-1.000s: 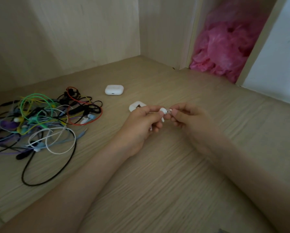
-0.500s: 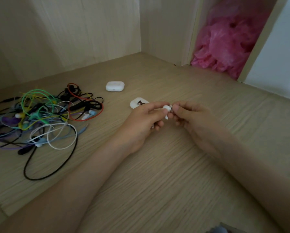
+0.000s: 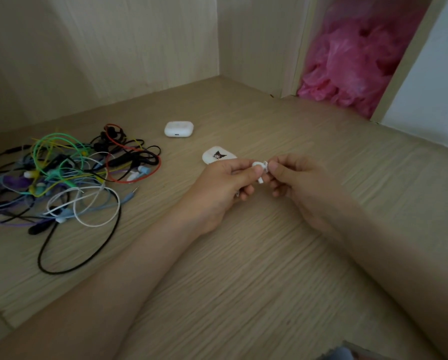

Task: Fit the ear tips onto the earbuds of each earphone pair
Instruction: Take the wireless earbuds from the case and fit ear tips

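My left hand (image 3: 225,188) pinches a small white wireless earbud (image 3: 258,169) between thumb and forefinger, its stem pointing down. My right hand (image 3: 293,183) meets it from the right and pinches a tiny white ear tip (image 3: 266,165) against the bud's nozzle. Whether the tip is seated on the bud is hidden by my fingertips. Both hands hover just above the wooden surface (image 3: 243,255). A white case with a black cartoon figure (image 3: 219,155) lies right behind my left hand.
A plain white charging case (image 3: 178,129) lies further back. At the left sits a tangle of several coloured wired earphones (image 3: 61,178). Wooden walls close the back, and a pink plastic bag (image 3: 353,58) fills a gap at the back right.
The hands stay together on the earbud, with my right fingers working slightly at the tip. The view has shifted a little; nothing on the surface has moved.
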A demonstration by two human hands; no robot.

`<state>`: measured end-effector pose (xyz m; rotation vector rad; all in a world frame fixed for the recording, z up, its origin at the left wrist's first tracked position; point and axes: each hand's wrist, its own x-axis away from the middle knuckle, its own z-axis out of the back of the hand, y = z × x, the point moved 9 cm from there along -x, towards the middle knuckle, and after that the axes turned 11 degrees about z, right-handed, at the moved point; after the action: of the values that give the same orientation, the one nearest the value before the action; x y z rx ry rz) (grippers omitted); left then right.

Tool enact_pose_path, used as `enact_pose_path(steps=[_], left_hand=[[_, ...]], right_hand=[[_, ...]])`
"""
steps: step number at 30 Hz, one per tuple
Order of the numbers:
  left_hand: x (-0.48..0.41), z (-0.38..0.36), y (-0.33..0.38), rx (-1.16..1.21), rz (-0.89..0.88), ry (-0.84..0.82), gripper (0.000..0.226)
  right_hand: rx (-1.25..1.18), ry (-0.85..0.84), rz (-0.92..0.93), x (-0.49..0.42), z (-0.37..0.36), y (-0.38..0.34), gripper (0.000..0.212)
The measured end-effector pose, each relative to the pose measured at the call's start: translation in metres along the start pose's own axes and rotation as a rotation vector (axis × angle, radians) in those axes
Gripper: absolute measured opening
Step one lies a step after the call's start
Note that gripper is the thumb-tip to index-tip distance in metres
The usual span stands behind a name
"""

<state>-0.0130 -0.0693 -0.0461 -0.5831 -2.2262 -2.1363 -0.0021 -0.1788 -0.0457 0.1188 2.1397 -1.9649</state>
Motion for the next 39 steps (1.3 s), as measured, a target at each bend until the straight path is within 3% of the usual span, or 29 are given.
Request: enact_pose_path(steps=[6, 15, 25, 32, 36, 39], left_hand=[[0.001, -0.001, 0.000, -0.036, 0.008, -0.025, 0.014], [-0.001, -0.007, 0.000, 0.041, 0.021, -0.102, 0.013], [-0.003, -0.004, 0.000, 0.012, -0.042, -0.037, 0.013], [-0.005, 0.003, -0.001, 0.061, -0.038, 0.025, 0.014], [-0.005, 0.007, 0.000, -0.006, -0.046, 0.057, 0.026], [-0.002, 0.009, 0.003, -0.077, -0.083, 0.074, 0.023]], right_hand=[[0.038, -0.023, -0.003, 0.000, 0.000, 0.001, 0.020], [-0.120, -0.142, -0.024, 0.001, -0.007, 0.000, 0.025], [-0.071, 0.009, 0.126, 0.004, -0.002, -0.007, 0.024], [0.142, 0.090, 0.247, 0.006, -0.001, -0.018, 0.021], [0.143, 0.129, 0.253, 0.007, 0.002, -0.020, 0.016], [0.151, 0.113, 0.243, 0.007, 0.003, -0.018, 0.012]])
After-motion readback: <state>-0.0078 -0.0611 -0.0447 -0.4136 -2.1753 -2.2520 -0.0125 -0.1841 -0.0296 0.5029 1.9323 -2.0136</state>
